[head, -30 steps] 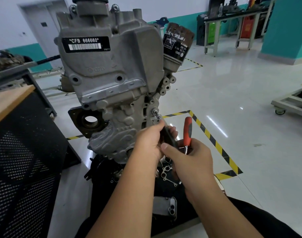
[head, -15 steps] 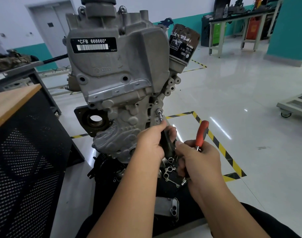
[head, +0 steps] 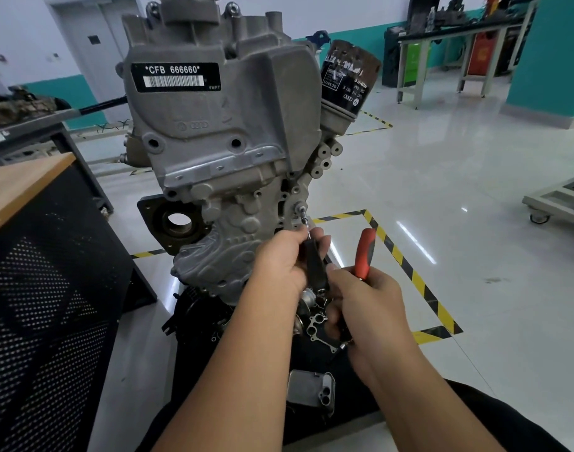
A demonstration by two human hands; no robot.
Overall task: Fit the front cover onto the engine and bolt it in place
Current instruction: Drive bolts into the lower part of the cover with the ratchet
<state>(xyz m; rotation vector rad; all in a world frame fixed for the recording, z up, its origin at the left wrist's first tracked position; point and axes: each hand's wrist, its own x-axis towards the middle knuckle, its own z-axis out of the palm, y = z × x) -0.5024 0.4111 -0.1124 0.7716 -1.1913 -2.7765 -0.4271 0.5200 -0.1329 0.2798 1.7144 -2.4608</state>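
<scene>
The grey engine (head: 220, 151) stands upright before me, its cast front cover (head: 227, 243) seated on the face. A bolt (head: 301, 208) sticks out at the cover's right edge. A thin driver shaft runs from that bolt down into a black handle (head: 315, 265), which my left hand (head: 279, 262) grips. My right hand (head: 370, 301) touches the handle's lower end and holds a tool with a red handle (head: 365, 252) that points upward.
A black oil filter (head: 347, 76) hangs at the engine's upper right. A wooden-topped black mesh bench (head: 34, 256) is at the left. Loose gaskets and metal parts (head: 315, 324) lie on the black stand below my hands. Yellow-black floor tape (head: 406, 265) runs at the right.
The view has shifted slightly, so the engine sits further right in frame. My right hand has tilted the red-handled tool to the right. My left hand stays on the black handle at the bolt.
</scene>
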